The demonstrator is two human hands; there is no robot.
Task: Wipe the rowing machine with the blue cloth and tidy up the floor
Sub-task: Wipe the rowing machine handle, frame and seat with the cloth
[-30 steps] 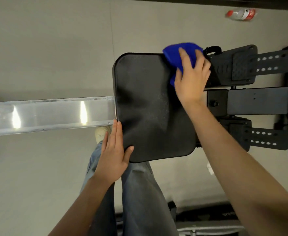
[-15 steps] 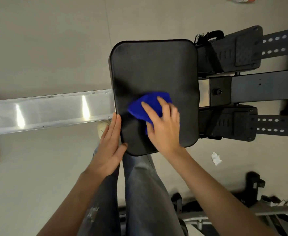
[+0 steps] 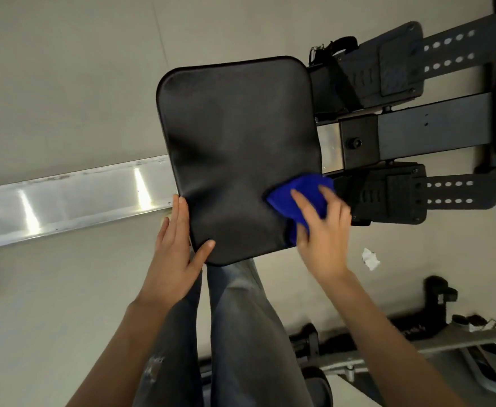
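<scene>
The rowing machine's black padded seat fills the middle of the head view, riding on a shiny metal rail that runs off to the left. My right hand presses the blue cloth flat against the seat's near right corner, fingers spread over it. My left hand rests open-fingered on the seat's near left corner, thumb on the pad and fingers along its left edge. Black footrests with perforated straps extend to the right of the seat.
A crumpled white scrap of paper lies on the pale floor right of my right wrist. My grey trouser legs stand below the seat. Other black and grey gym equipment crosses the lower right.
My right hand has slid the blue cloth from the seat's far right corner to its near middle, then right to the near right corner. My left hand has stayed on the near left corner.
</scene>
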